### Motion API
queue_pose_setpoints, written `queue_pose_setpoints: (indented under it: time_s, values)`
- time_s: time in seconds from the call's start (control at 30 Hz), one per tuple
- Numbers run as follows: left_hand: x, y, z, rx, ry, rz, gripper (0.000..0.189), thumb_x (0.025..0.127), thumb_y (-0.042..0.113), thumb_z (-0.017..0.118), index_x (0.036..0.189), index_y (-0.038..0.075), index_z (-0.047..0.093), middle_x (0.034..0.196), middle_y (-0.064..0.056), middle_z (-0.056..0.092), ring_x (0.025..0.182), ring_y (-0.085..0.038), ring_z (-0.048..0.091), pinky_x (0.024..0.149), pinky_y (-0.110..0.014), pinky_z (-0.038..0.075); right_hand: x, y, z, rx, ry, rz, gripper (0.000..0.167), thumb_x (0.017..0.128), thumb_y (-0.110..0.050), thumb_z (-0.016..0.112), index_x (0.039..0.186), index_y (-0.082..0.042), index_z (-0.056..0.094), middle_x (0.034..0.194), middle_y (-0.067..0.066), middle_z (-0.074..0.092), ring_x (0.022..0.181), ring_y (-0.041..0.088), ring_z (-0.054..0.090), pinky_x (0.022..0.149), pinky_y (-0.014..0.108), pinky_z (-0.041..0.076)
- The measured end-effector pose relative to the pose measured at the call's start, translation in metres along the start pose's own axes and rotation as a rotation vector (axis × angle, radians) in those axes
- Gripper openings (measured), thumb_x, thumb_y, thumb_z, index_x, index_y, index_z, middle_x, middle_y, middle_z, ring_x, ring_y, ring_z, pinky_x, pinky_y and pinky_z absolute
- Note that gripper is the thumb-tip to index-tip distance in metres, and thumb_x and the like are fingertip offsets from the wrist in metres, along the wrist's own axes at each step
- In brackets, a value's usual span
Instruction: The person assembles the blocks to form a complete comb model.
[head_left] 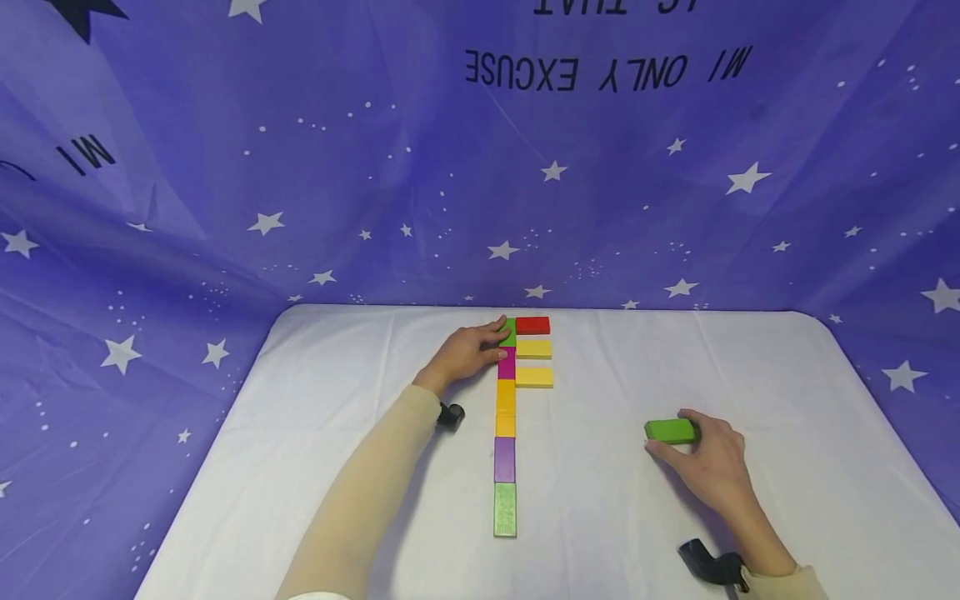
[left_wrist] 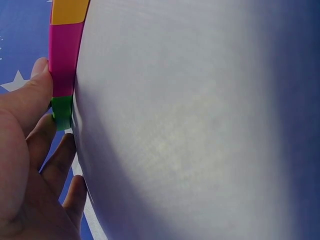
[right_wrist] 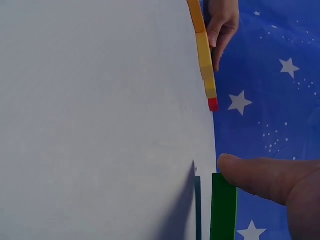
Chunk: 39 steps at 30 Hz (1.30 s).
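Note:
A straight row of coloured blocks runs from far to near along the table's middle. At its far end, my left hand [head_left: 467, 352] touches the green block [head_left: 510, 333], its thumb against the magenta block [left_wrist: 65, 60] beside it. From the row's right side stick out a red block [head_left: 532, 326] and two yellow blocks, the farther one [head_left: 534, 350] close by the red. Over on the right, my right hand [head_left: 712, 458] pinches another green block [head_left: 670, 431] between thumb and fingers, apart from the row. In the right wrist view its shadow falls on the cloth.
Nearer in the row lie orange blocks [head_left: 506, 398], a purple block [head_left: 505, 460] and a light green block [head_left: 506, 510]. White cloth [head_left: 600, 517] covers the table. A purple-blue curtain with stars [head_left: 420, 167] hangs behind the table's far edge. Both wrists carry black camera mounts [head_left: 708, 565].

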<state>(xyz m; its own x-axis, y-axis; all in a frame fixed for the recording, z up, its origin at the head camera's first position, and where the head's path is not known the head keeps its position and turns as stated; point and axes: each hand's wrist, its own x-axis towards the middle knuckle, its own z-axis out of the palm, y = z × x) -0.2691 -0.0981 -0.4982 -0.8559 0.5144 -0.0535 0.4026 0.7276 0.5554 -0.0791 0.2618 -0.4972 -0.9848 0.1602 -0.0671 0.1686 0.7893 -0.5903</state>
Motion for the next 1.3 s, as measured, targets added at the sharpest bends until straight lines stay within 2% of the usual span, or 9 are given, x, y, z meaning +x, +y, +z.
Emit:
queue_pose_setpoints:
  time_s: [0.2,0.3,0.53,1.3]
  values:
    - [0.000,-0.001,0.000,0.003,-0.003,-0.006,0.053,0.097,0.034,0.067,0.146,0.020,0.052,0.159,0.008,0.037,0.146,-0.022,0.036,0.121,-0.039,0.027,0.003,-0.009,0.004,0.026,0.023,-0.049,0.081,0.084,-0.037,0.081,0.136,0.016,0.047,0.128,0.041,0.051,0.122,0.055,0.039,0.099,0.063,0.031]
    - [0.000,-0.002,0.000,-0.002,-0.001,0.001,0.053,0.097,0.034,0.067,0.146,0.020,0.052,0.159,0.008,0.037,0.145,-0.022,0.037,0.120,-0.039,0.028,0.004,-0.015,0.007,0.033,0.009,-0.042,0.082,0.084,-0.037,0.080,0.138,0.015,0.047,0.129,0.041,0.050,0.123,0.056,0.036,0.096,0.064,0.034]
    - [0.000,-0.001,0.000,-0.004,-0.007,0.002,0.052,0.097,0.033,0.067,0.146,0.019,0.053,0.159,0.007,0.037,0.145,-0.023,0.037,0.120,-0.039,0.028,0.006,-0.032,0.011,0.058,-0.024,-0.034,0.083,0.085,-0.038,0.080,0.140,0.012,0.046,0.135,0.038,0.048,0.129,0.055,0.032,0.100,0.065,0.034]
    - [0.003,-0.002,0.000,0.003,-0.018,-0.007,0.053,0.097,0.036,0.066,0.146,0.021,0.052,0.159,0.009,0.035,0.146,-0.022,0.036,0.121,-0.039,0.027,0.019,-0.074,0.047,0.078,-0.015,-0.082,0.075,0.080,-0.035,0.084,0.134,0.008,0.055,0.129,0.031,0.055,0.123,0.045,0.041,0.100,0.058,0.039]
